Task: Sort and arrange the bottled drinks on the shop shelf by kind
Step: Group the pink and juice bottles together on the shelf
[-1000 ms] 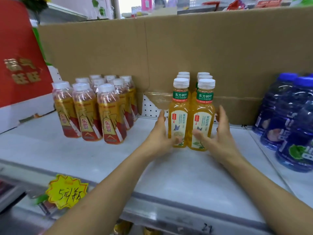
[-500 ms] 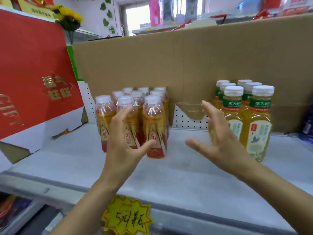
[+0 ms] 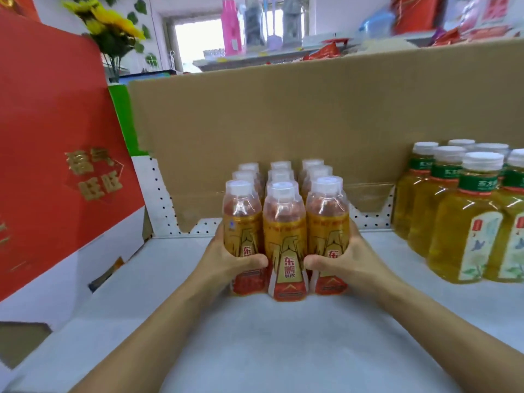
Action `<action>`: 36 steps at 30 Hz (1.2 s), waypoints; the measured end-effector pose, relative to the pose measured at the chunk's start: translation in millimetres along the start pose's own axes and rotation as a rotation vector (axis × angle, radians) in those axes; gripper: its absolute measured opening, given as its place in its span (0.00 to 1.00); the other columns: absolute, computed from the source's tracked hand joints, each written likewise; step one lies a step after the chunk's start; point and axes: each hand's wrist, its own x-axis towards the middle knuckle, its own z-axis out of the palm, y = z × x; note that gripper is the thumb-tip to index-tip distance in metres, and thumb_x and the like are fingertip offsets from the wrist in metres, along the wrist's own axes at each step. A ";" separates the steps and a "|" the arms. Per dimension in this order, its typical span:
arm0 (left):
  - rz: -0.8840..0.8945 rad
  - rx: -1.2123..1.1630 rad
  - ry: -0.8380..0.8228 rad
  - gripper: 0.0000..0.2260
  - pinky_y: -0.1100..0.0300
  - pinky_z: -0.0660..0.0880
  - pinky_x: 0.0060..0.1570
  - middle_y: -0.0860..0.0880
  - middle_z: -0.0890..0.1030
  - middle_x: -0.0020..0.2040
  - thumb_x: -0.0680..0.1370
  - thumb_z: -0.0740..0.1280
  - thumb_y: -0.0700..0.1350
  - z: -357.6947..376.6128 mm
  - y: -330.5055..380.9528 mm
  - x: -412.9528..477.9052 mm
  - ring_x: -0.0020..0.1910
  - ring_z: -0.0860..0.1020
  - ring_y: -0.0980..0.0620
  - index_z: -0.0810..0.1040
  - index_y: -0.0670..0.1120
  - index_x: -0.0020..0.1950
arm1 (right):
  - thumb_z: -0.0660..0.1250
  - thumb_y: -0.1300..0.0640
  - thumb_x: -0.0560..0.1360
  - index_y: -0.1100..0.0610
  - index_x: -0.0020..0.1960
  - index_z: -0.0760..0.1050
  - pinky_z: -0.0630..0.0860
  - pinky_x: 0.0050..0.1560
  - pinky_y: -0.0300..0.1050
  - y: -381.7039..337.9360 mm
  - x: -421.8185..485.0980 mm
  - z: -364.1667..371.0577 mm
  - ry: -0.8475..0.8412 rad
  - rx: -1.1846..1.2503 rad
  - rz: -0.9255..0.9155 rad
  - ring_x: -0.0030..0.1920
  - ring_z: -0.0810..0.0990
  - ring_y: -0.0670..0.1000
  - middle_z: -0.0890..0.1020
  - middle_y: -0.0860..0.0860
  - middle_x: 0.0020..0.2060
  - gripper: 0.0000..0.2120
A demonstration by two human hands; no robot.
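Our left grip (image 3: 230, 259) and right grip (image 3: 350, 258) each curl round an outer front bottle of the orange bottles (image 3: 285, 236), thumbs across the labels, squeezing the block tight on the shelf (image 3: 283, 341), probably to keep this kind together, apart from the tea bottles (image 3: 465, 222) on the right.

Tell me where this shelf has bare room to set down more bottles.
Bare shelf lies between the red gift box and the red-label bottles, between those and the tea bottles, and across the front. Crowded: the red-label bottles are packed, with the left hand and right hand gripping their sides.
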 end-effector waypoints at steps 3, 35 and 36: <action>0.016 -0.029 0.025 0.40 0.52 0.81 0.55 0.50 0.84 0.58 0.62 0.84 0.47 0.7 -3.8 6.1 0.56 0.84 0.50 0.70 0.51 0.70 | 0.82 0.55 0.63 0.45 0.67 0.65 0.80 0.45 0.33 1.8 6.9 9.5 0.045 -0.009 -0.006 0.49 0.83 0.38 0.83 0.43 0.53 0.38; 0.081 0.079 0.146 0.41 0.67 0.79 0.47 0.53 0.82 0.58 0.63 0.83 0.40 14.3 -18.8 -2.6 0.54 0.83 0.59 0.66 0.51 0.71 | 0.82 0.59 0.62 0.51 0.70 0.64 0.76 0.43 0.27 21.1 -2.1 7.7 0.049 -0.120 -0.033 0.51 0.81 0.35 0.81 0.42 0.55 0.42; 0.082 0.078 0.159 0.41 0.69 0.78 0.45 0.53 0.82 0.58 0.63 0.82 0.39 15.5 -17.9 -2.5 0.53 0.82 0.60 0.66 0.51 0.71 | 0.82 0.59 0.63 0.51 0.70 0.64 0.76 0.43 0.27 21.1 -1.7 8.2 0.053 -0.115 -0.034 0.51 0.81 0.35 0.80 0.42 0.55 0.42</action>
